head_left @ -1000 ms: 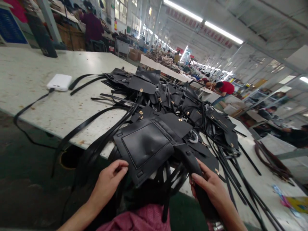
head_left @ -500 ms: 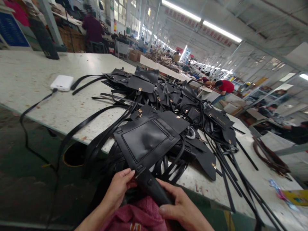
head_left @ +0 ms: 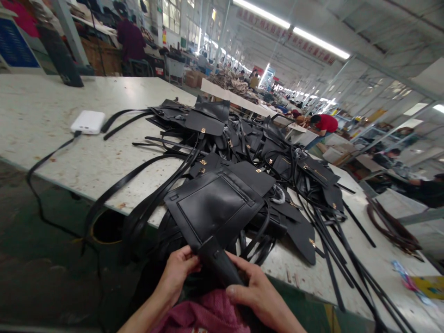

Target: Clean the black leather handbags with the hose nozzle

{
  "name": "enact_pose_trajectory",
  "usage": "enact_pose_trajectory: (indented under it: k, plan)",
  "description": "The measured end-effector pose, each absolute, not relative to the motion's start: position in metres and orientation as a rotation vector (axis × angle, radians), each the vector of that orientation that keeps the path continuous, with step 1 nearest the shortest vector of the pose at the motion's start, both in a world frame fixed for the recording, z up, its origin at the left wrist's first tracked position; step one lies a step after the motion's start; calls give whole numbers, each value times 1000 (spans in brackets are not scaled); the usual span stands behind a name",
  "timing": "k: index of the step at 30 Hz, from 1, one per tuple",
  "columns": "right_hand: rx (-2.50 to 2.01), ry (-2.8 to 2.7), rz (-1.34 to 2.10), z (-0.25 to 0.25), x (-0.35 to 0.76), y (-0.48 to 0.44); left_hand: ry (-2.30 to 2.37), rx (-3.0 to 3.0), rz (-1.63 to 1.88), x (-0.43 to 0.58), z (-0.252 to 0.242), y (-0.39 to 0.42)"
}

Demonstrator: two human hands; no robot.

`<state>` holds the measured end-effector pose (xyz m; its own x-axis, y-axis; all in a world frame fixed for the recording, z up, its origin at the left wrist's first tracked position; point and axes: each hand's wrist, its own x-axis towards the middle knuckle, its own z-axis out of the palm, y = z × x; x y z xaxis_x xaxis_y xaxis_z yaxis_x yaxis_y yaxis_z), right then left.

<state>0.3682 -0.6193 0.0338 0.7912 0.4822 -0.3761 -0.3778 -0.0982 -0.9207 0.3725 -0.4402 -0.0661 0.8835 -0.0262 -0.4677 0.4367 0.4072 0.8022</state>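
A black leather bag panel [head_left: 211,206] with a stitched rectangular patch hangs over the near edge of the white work table [head_left: 104,162]. A wide black leather strap [head_left: 218,263] runs from its lower corner down toward my lap. My left hand [head_left: 180,270] pinches the strap's upper end right at the panel's corner. My right hand [head_left: 255,293] is closed around the strap lower down, thumb on top. Both hands sit close together just below the table edge, above a pink cloth [head_left: 208,317] on my lap.
A big heap of black bag parts with gold clasps and long straps [head_left: 263,157] covers the table behind the panel. A white power bank [head_left: 87,122] with a black cable lies at the left. Other people work at benches in the background.
My right hand swung the strap from the panel's right side to under its lower corner. My left hand moved right from the panel's edge and joined it on the strap.
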Motion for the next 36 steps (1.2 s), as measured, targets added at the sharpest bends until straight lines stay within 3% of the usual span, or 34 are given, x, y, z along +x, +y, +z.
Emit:
enact_pose_trajectory:
  k: [14, 19, 24, 30, 36]
  plan:
    - [-1630, -111, 772, 31, 384, -604, 449, 1114, -342, 373, -91, -445]
    - [-1567, -85, 590, 22, 397, -594, 413, 1134, -455, 373, -77, -446]
    - [-1635, 84, 362, 40, 413, -642, 404, 1089, -664, 370, -59, -436]
    - [-1708, 150, 399, 51, 445, -707, 574, 826, -515, 389, -46, -437]
    - [-1726, 117, 384, 47, 474, -690, 546, 1007, -439, 390, -44, -445]
